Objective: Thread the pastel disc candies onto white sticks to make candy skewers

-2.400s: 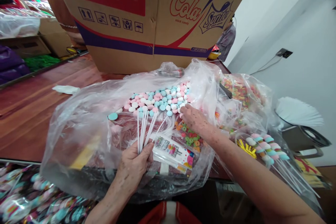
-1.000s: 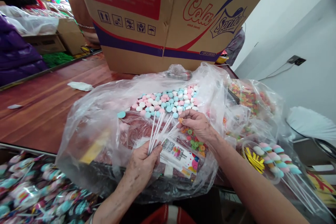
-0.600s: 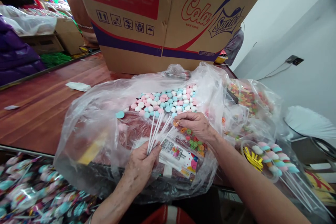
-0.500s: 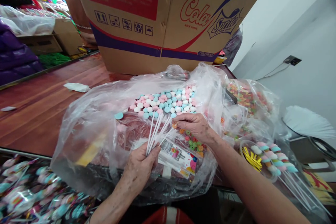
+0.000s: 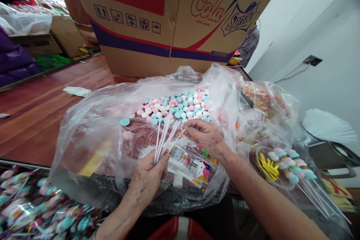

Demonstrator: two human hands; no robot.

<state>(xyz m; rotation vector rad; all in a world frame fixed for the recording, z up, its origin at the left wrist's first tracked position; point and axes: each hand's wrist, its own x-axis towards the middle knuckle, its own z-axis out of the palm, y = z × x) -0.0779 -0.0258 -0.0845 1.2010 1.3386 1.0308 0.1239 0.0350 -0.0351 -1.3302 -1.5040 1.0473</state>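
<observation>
My left hand (image 5: 149,176) is closed round the lower ends of several thin white sticks (image 5: 161,138), which fan out upward. My right hand (image 5: 204,135) is pinched at the tip of the rightmost stick, with a small orange ring candy (image 5: 185,128) at its fingertips. Another orange ring candy (image 5: 180,134) sits on that stick just below. Pink, white and blue round candies (image 5: 177,110) lie in a spread on clear plastic behind the sticks. Green and orange ring candies (image 5: 206,153) lie partly hidden under my right wrist. Printed cards (image 5: 187,161) rest between my hands.
A large cardboard box (image 5: 174,26) stands at the back. On the right are finished candy skewers (image 5: 292,165), a tub of yellow ties (image 5: 267,167) and a bag of colourful candies (image 5: 264,99). Wrapped candy skewers (image 5: 50,202) fill the lower left. Another person's sleeve (image 5: 250,47) shows behind the box.
An orange ring candy now shows on the rightmost stick, below my right fingertips. My right hand stays at the stick tips; my left keeps its hold. The view has shifted slightly.
</observation>
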